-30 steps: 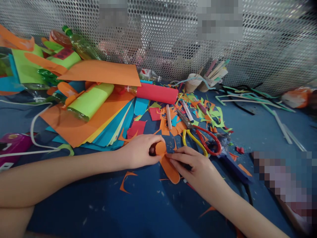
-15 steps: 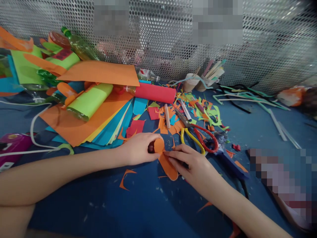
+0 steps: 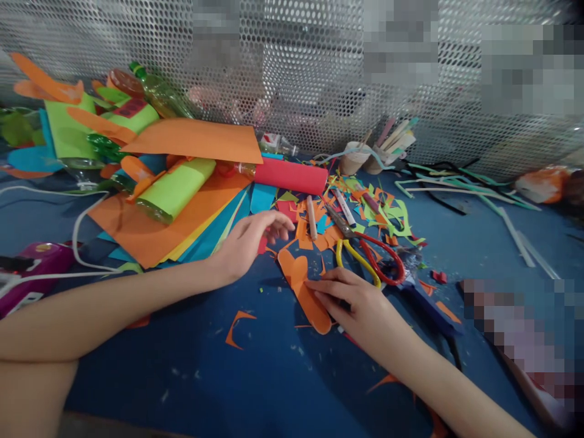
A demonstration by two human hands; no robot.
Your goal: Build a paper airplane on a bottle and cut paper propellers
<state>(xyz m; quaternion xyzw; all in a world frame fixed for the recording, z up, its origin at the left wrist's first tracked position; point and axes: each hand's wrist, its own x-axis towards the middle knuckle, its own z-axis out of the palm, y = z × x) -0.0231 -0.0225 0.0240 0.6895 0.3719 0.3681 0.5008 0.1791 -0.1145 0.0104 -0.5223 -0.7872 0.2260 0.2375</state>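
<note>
An orange paper cutout with rounded strips (image 3: 314,310) lies on the blue table in front of me. The fingertips of my right hand (image 3: 360,298), pressed together, hold it by its right edge. Apart from it, up and to the left, my left hand (image 3: 249,246) hovers with its fingers loosely curved and nothing in them. Scissors with red and yellow handles (image 3: 341,224) rest just beyond my right hand. A blue glue gun (image 3: 431,307) lies to the right of that hand, partly hidden. A curved orange paper scrap (image 3: 233,331) sits left of the cutout.
Coloured paper sheets (image 3: 137,228) and bottles wrapped in green paper (image 3: 176,191) and red paper (image 3: 289,175) fill the left and back. Scraps (image 3: 314,234) and markers (image 3: 344,207) lie mid-table. Cups (image 3: 353,159) stand by the perforated metal screen (image 3: 301,73). A purple device (image 3: 43,267) is left.
My left hand has let go of the cutout and moved up and left, uncovering its upper end. My right hand stays on it. The view has shifted slightly.
</note>
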